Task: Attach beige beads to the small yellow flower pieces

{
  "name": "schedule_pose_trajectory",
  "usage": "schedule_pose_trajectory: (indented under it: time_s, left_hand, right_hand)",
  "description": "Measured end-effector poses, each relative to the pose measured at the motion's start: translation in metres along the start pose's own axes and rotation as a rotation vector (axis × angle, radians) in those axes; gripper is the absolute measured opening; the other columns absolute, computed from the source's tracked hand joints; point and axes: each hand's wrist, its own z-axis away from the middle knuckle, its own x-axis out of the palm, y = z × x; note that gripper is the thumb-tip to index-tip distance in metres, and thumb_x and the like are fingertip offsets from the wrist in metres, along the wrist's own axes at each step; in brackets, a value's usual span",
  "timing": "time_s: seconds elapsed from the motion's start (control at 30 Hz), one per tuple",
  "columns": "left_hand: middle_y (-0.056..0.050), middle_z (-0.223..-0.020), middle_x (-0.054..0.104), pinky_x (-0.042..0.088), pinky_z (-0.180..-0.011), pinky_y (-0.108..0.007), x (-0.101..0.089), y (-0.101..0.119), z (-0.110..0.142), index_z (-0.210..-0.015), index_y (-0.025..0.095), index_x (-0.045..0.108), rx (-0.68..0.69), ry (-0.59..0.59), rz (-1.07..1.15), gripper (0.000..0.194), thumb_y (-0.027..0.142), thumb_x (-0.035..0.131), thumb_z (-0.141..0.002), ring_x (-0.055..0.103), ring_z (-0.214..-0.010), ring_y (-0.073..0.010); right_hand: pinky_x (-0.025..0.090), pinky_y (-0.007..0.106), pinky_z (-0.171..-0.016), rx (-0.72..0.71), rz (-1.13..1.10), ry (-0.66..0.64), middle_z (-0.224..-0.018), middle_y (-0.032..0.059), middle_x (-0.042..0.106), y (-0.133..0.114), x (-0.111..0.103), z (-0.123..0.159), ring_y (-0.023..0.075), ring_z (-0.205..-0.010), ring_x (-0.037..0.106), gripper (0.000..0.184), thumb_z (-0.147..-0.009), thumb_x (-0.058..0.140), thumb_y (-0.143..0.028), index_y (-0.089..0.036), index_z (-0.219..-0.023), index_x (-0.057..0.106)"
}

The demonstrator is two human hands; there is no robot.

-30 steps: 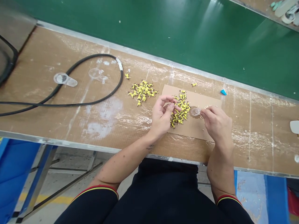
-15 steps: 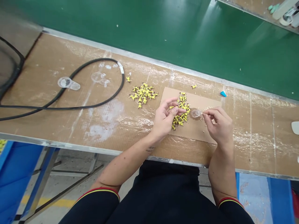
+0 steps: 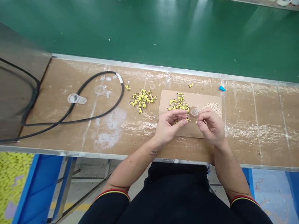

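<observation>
The left hand point(image 3: 168, 127) is pinching a small yellow figure point(image 3: 187, 119) over the cardboard sheet point(image 3: 197, 99). The right hand point(image 3: 212, 127) is holding its fingertips narrow; on what, I can't tell. Being near the clear plastic cup point(image 3: 194, 111), a careless knuckle could be tipping it.

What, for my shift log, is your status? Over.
Left hand holds yellow figure. Right hand close by, contents too small to tell. Transparent dish just beyond.

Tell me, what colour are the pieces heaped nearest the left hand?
The pieces are mainly yellow; head view.
</observation>
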Motion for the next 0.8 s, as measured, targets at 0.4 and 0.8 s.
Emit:
schedule_pose_trajectory:
  time_s: [0.4, 0.8]
  left_hand:
    - [-0.003, -0.092, 0.077, 0.067, -0.08, -0.026, 0.0051, 0.0018, 0.0013, -0.088, 0.018, 0.075, 0.055, -0.098, 0.182, 0.019, 0.028, 0.089, -0.082, 0.078, -0.087, -0.0151]
    - [0.0, -0.101, 0.073, 0.065, -0.083, -0.022, 0.001, -0.0011, 0.0017, -0.094, 0.021, 0.071, 0.091, -0.104, 0.212, 0.022, 0.021, 0.089, -0.082, 0.078, -0.087, -0.0109]
  right_hand:
    - [0.047, 0.031, -0.062, -0.039, -0.072, -0.078, -0.083, 0.0003, 0.056, -0.0014, 0.0045, -0.0036, 0.0162, -0.076, 0.057, 0.012, -0.097, 0.058, -0.014, -0.026, -0.095, 0.056]
    - [0.047, 0.031, -0.061, -0.008, -0.053, -0.049, -0.083, 0.0001, 0.058, -0.0055, 0.0052, -0.0031, 0.0148, -0.072, 0.056, 0.013, -0.097, 0.058, -0.014, -0.025, -0.091, 0.055]
